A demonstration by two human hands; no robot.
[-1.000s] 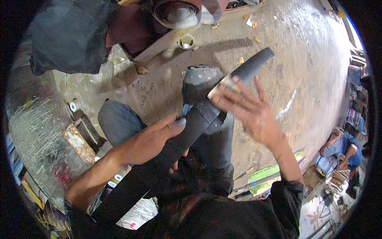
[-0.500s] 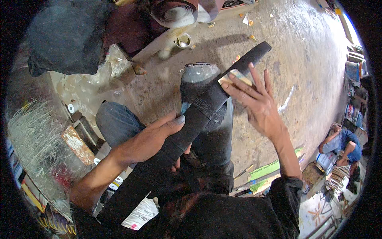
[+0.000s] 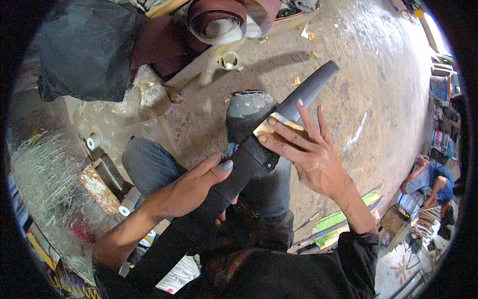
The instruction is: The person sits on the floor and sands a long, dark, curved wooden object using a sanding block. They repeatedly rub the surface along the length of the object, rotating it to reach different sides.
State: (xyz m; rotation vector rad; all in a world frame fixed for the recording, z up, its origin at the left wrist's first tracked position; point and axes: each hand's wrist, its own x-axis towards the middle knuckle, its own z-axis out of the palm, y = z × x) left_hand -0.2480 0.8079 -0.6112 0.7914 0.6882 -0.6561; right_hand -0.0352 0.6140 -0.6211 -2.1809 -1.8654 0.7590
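Note:
A long black sheath-like piece (image 3: 309, 90) lies slantwise across my lap, its narrower, rounded end pointing to the far right. My left hand (image 3: 186, 192) is closed around its lower part, the thumb along the top and fingertips showing beneath. Partway up sits a rough-textured black band (image 3: 256, 148) with a rivet-like dot at its side. Just beyond that band, a flat cream-coloured pad (image 3: 264, 130) rests on the black surface. My right hand (image 3: 318, 162) pinches this pad with thumb and nearer fingers, while its other fingers stretch out.
Dark red sheet rolls (image 3: 216, 20) and a black cloth (image 3: 89, 50) are at the far left. A small cup (image 3: 229, 61) stands on the scuffed floor. White rolls (image 3: 130, 202) lie by my left knee; green strips (image 3: 331, 219) lie at right. Another person (image 3: 430, 182) crouches at far right.
My right hand and the pad have slid down the black piece toward the textured band. The left hand keeps its grip. The view has shifted slightly.

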